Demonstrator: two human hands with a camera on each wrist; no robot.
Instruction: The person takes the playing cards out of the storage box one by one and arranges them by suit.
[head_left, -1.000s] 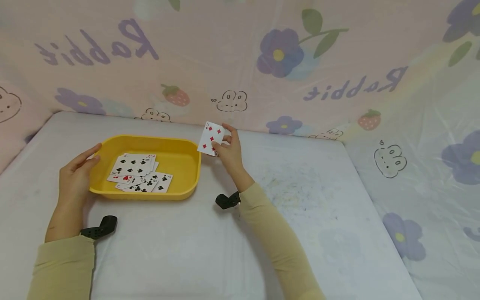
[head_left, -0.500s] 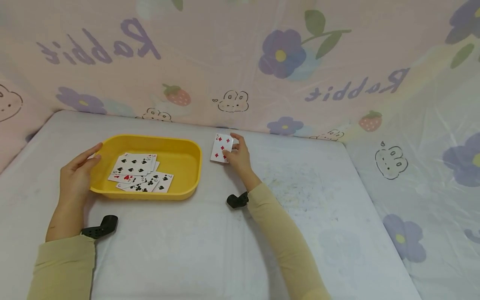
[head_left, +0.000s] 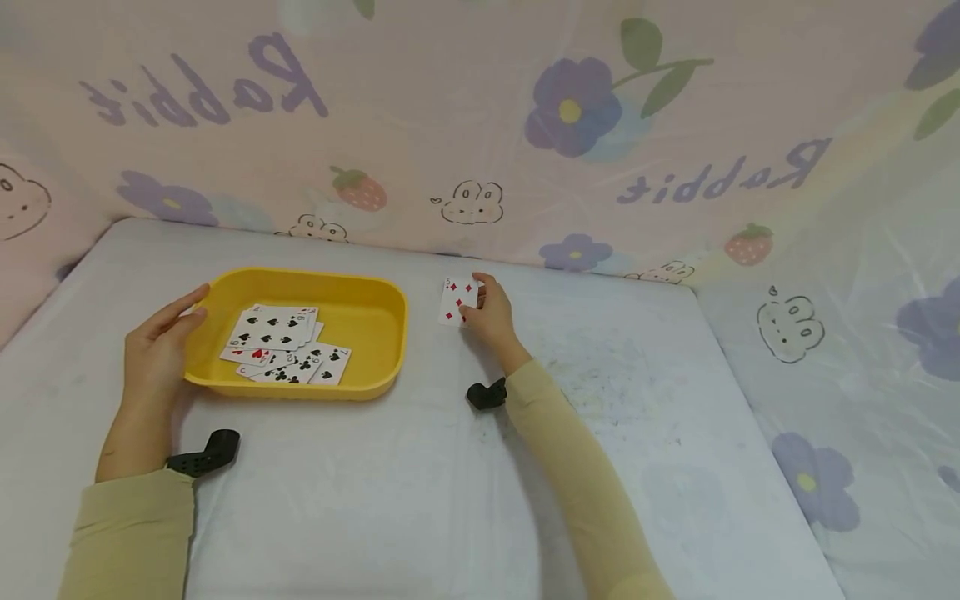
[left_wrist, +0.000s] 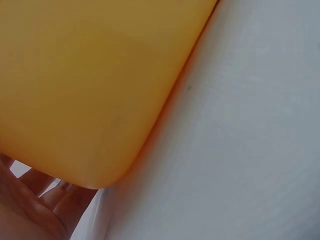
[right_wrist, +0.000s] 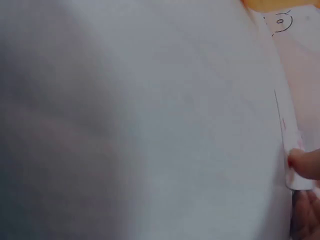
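Note:
In the head view my left hand [head_left: 157, 354] holds the left end of a yellow tray [head_left: 333, 286], its thumb at the rim and its fingers along the outer wall. Several face-up playing cards [head_left: 273, 327] overlap inside the tray, a six of spades on top. To the right of the tray, apart from it, my right hand [head_left: 491, 312] pinches a five of diamonds playing card [head_left: 457, 298], thumb on its face. The right wrist view catches that card [right_wrist: 295, 175] edge-on at the right side, with the thumb against it.
A white-covered table [head_left: 360, 492] bears the tray, with dark smudges right of my right arm. Behind it hangs a pink printed curtain [head_left: 420, 100]. Each wrist wears a black camera mount [head_left: 206, 452].
My right hand has moved right and slightly down, carrying the five of diamonds away from the tray's right rim. The left hand, tray and cards inside keep their places; the view shifts slightly.

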